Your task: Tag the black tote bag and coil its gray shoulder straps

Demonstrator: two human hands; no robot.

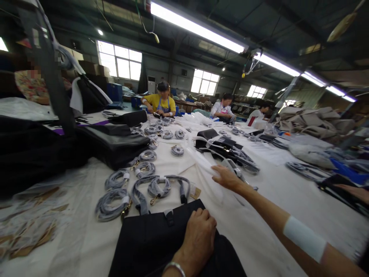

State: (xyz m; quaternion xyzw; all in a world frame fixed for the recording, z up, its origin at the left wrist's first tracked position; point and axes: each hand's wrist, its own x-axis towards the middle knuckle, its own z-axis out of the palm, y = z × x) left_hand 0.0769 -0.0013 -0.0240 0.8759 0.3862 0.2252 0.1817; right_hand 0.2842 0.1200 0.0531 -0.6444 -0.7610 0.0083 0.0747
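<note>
A black bag [150,238] lies in front of me, its grey-wrapped handle [138,196] looping over the far side. My left hand [198,231], with a bracelet at the wrist, curls its fingers over the bag's top edge. My right hand [226,177] stretches forward past the bag, thumb and fingers closed at the edge of a thin whitish plastic bag [201,165]. Just beyond the black bag lies a coiled strap [159,187] in grey wrapping with a gold clasp. A small brown tag [196,192] sits beside the handle.
More wrapped coiled straps [112,204] lie to the left and further back. Black bags stand at left [115,142] and beyond my right hand [216,140]. Plastic packets [34,231] with brown pieces lie near left. A metal post [52,65] rises at left. Co-workers [163,102] sit across.
</note>
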